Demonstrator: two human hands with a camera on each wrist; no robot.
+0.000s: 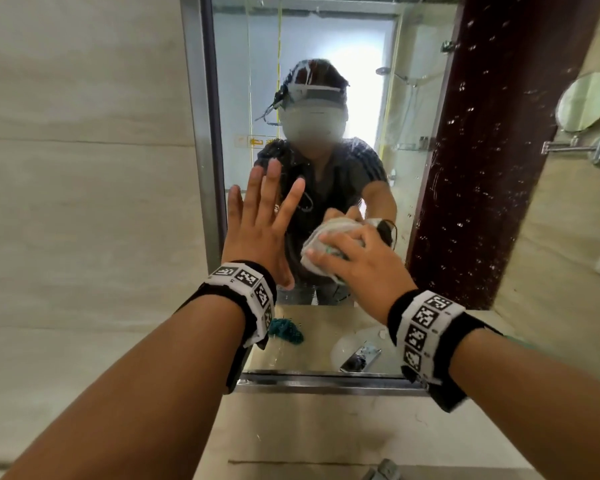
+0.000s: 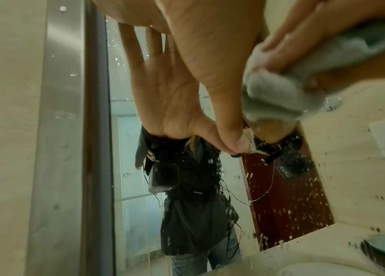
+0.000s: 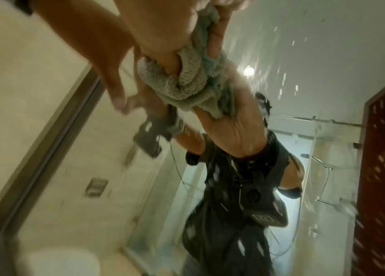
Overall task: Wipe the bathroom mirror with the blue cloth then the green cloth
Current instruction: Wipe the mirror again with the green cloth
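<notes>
The bathroom mirror (image 1: 326, 98), framed in brushed metal and set into a pale tiled wall (image 1: 84, 168), fills most of the head view. Its glass is speckled with droplets, thickest over the reflected dark red door (image 1: 492, 168) on the right. The person's own reflection, in a dark shirt, is seen in the middle of the glass.

The left hand (image 1: 260, 223) is laid flat against the mirror near its left frame, fingers straight and spread, nothing held; in the left wrist view the thumb (image 2: 231, 134) is seen meeting its own reflection on the glass. The right hand (image 1: 357, 261) is pressed to the mirror just beside it, lower and to the right, with its fingers curled over a bunched pale cloth (image 1: 323, 244). The cloth is crumpled between palm and glass; it reads as grey-blue with a greener fold, so its exact colour cannot be told with certainty. In the right wrist view, which is blurred, the cloth (image 3: 186, 80) is seen wrapped round the fingers.

A second, darker teal cloth (image 1: 286, 330) is seen in the mirror's lower part, reflected as lying on the counter near the basin (image 1: 357, 344). A round swivel mirror (image 1: 584, 102) is mounted on the wall at the far right.
</notes>
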